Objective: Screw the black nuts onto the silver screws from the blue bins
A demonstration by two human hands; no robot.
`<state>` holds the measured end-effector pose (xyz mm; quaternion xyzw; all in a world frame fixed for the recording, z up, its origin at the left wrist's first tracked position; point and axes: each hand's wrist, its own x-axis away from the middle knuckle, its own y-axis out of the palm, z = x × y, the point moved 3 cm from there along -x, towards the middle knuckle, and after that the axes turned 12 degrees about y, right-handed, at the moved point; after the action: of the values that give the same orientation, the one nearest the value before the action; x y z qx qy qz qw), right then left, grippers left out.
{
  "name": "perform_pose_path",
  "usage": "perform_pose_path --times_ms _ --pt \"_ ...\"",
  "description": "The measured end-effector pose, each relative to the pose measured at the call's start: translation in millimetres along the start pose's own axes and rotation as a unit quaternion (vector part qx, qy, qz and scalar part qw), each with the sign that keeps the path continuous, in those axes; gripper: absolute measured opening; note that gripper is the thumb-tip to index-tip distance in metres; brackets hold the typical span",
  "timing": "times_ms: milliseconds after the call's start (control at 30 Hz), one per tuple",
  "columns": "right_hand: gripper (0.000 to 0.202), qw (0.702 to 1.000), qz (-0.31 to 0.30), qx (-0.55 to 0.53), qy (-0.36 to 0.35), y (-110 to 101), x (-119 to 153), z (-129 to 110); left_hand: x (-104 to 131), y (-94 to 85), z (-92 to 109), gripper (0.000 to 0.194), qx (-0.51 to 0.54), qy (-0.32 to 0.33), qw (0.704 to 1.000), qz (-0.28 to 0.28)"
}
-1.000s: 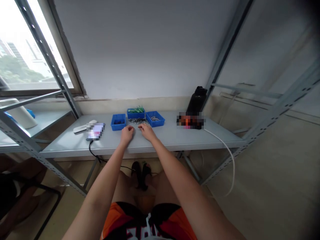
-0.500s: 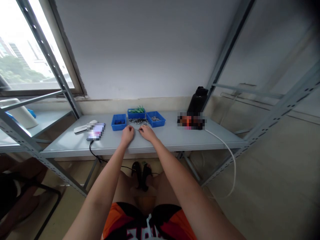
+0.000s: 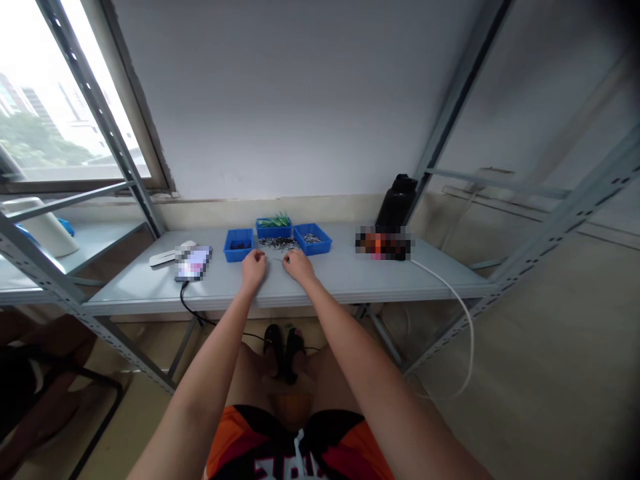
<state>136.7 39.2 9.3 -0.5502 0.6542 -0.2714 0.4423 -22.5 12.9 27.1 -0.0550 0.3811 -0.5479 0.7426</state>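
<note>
My left hand [image 3: 255,269] is closed near the table's front edge, its fingertips pinched on something I cannot make out. To its right, my right hand [image 3: 299,267] is also pinched, with a thin small piece [image 3: 278,259] at its fingertips. Just beyond both hands lies a pile of dark and silvery small parts [image 3: 279,243]. Around it stand three blue trays: the left one [image 3: 239,256] with dark pieces, the back one [image 3: 273,232] with green strips, and the right one [image 3: 315,249] with silvery pieces.
A phone [image 3: 194,263] with a black cable and a white object [image 3: 165,258] lie left on the grey table [image 3: 345,277]. At the right are a black bottle [image 3: 397,203], a blurred dark and orange item [image 3: 383,245] and a white cable [image 3: 467,320]. Metal posts flank the table.
My right hand has shifted slightly right, so the gap between my hands is wider. The thin piece at its fingertips shows more now. My left hand has barely moved.
</note>
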Motion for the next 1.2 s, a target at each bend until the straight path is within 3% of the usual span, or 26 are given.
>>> perform_pose_path --times_ms 167,400,733,1200 --pt "0.027 0.996 0.035 0.018 0.079 -5.3 2.4 4.7 0.3 0.2 -0.1 0.024 -0.002 0.002 1.000 -0.004" --pt "0.021 0.998 0.047 -0.024 -0.025 -0.8 -0.6 0.8 -0.1 0.1 0.4 0.025 -0.009 0.005 1.000 -0.004" --pt "0.020 0.993 0.009 -0.063 -0.096 -1.0 -0.8 -2.6 -1.3 6.6 -0.7 0.026 -0.027 0.030 0.998 -0.056" --pt "0.021 0.989 0.035 -0.104 -0.094 -3.4 -1.7 -1.5 -1.3 4.1 0.8 0.020 -0.029 0.017 0.998 -0.048"
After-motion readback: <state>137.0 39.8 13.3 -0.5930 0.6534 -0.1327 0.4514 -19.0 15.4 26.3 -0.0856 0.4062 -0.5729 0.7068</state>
